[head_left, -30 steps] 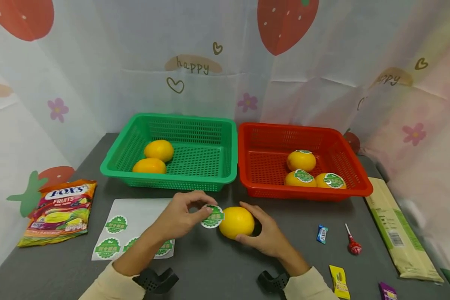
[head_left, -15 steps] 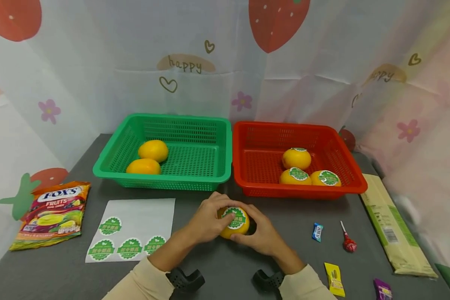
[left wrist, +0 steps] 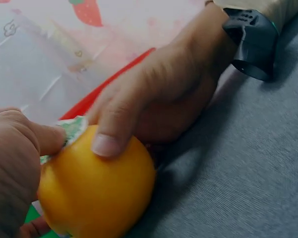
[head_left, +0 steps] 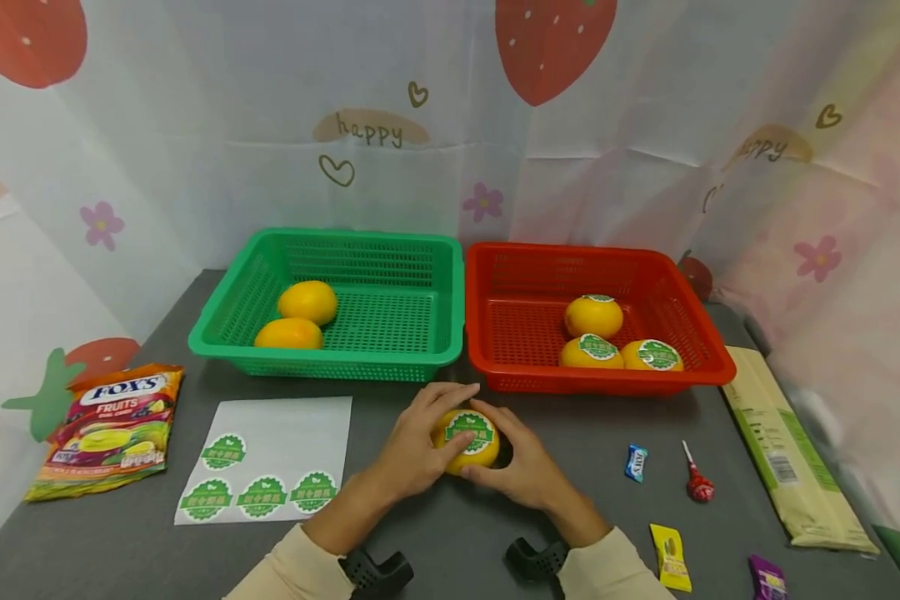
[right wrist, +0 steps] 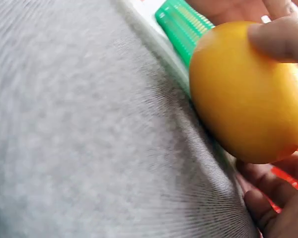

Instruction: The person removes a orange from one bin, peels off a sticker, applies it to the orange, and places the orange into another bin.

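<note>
A smooth yellow-orange fruit (head_left: 461,461) sits between both hands above the grey table; its exact kind I cannot tell. On its upper side lies a round green-and-white sticker (head_left: 474,429). My right hand (head_left: 521,462) grips the fruit from the right, thumb in front and fingers behind. From the left, my left hand (head_left: 420,442) holds it, its thumb pressing the sticker and its index finger raised off the far side. In the left wrist view, the sticker's edge (left wrist: 75,130) stands slightly up beside the thumb. The right wrist view shows the fruit's bare underside (right wrist: 243,99).
Behind are a green basket (head_left: 322,360) with two plain fruits and a red basket (head_left: 555,379) with three stickered ones. A sticker sheet (head_left: 292,433) lies left, near a candy bag (head_left: 112,433). Rightward lie a lollipop (head_left: 697,483), small wrapped candies (head_left: 671,557) and a long beige packet (head_left: 798,450).
My left hand has brought the sticker from beside the fruit onto it and pressed it there. Since half a second ago its index finger has lifted slightly. The right hand keeps its grip.
</note>
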Demonstrator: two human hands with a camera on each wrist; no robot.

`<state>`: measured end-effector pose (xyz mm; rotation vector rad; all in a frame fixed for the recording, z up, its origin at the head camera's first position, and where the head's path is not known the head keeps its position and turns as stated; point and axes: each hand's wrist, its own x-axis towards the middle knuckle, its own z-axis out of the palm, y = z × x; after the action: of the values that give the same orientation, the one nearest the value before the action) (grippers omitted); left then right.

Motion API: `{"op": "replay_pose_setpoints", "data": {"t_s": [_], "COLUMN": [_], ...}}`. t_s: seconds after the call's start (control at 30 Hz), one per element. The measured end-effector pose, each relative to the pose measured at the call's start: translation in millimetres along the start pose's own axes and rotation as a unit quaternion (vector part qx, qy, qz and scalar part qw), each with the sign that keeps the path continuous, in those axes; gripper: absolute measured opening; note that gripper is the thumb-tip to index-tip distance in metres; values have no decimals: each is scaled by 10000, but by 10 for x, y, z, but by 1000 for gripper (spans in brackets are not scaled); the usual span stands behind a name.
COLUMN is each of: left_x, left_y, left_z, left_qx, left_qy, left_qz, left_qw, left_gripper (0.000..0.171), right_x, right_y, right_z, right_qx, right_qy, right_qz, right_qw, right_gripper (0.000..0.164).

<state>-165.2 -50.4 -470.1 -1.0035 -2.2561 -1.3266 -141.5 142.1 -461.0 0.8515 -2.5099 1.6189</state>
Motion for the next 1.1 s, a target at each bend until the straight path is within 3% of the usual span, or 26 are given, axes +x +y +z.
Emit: {"op": "replay_pose_setpoints", "data": {"t_s": [0.17, 0.3, 0.4, 0.47, 0.57, 0.67, 0.9, 1.1], "left_x": [-74, -123, -146, -155, -149, -140, -171, -176], "left_y": [-63, -87, -115, -151, -210, -242, -229, -242], "left_z": [53, 89, 108, 119, 124, 117, 98, 91], "left_qx": [15, -64, -78, -62, -51, -77, 61, -248], "left_qy": [384, 548, 644, 721, 855, 842, 402, 240], "left_qz": [61, -222, -231, -17, 507, 770, 310, 0], "left_qw": [9992, 9982, 9976, 9974, 9950, 9934, 9987, 9994], "left_gripper": [41, 56, 65, 63, 50, 37, 47, 45], "right_x": [5, 9, 13, 25, 46, 66, 75, 88], "right_y": [-21, -62, -41, 9, 138, 254, 260, 269], "right_z": [31, 75, 100, 108, 127, 141, 151, 137], "right_qx": [299, 103, -52, -115, -70, -33, 493, 581], "right_qy": [715, 839, 644, 518, 420, 411, 725, 676], "right_qz": [-1113, -1505, -1368, -1279, -1053, -673, 608, 902], "right_qw": [9908, 9850, 9885, 9904, 9935, 9969, 9943, 9919], "right_gripper": [60, 38, 33, 35, 38, 39, 35, 36]}}
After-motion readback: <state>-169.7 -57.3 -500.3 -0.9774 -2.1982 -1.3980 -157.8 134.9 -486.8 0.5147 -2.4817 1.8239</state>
